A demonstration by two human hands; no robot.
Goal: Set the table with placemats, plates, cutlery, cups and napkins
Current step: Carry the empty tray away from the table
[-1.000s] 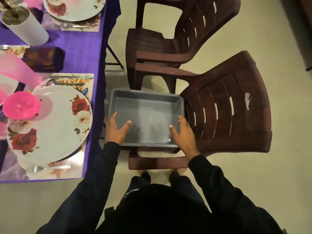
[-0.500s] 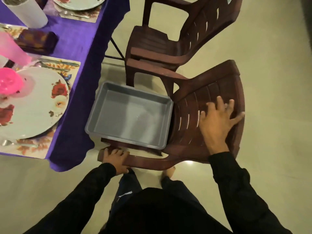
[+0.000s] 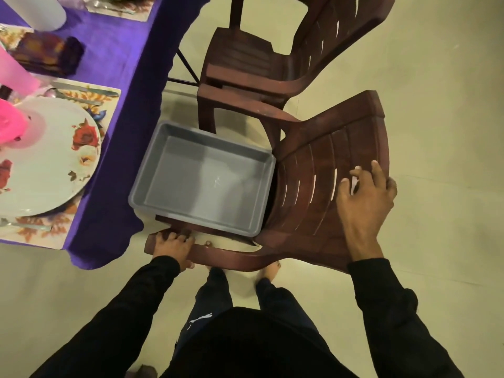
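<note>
Item: near chair [image 3: 313,186], brown plastic, carrying an empty grey tray [image 3: 201,184] on its seat. Change noted: a second ago both hands rested on the tray's near rim; they have since left it and gone to the chair, so the tray appears unloaded and the chair is probably about to be shifted, which suggests the setting is largely laid. Left hand [image 3: 170,248]: fingers curled over the end of the near armrest, thumb beneath, gripping it; the tray sits just beyond these fingertips. Right hand [image 3: 364,199]: laid on the slatted backrest, fingers loosely spread and bent, outer fingers hooked over the top edge; whether it truly grips cannot be told. Both sleeves extend forward, elbows bent. Task goods, left of the left fingers on the purple-clothed table [image 3: 117,64]: floral plate [image 3: 49,159] on a placemat [image 3: 109,99], knife [image 3: 84,90] beyond it, fork [image 3: 27,226] nearer, pink cup [image 3: 9,126], folded napkin [image 3: 46,53]. Second chair [image 3: 245,64] stands beyond the tray.
</note>
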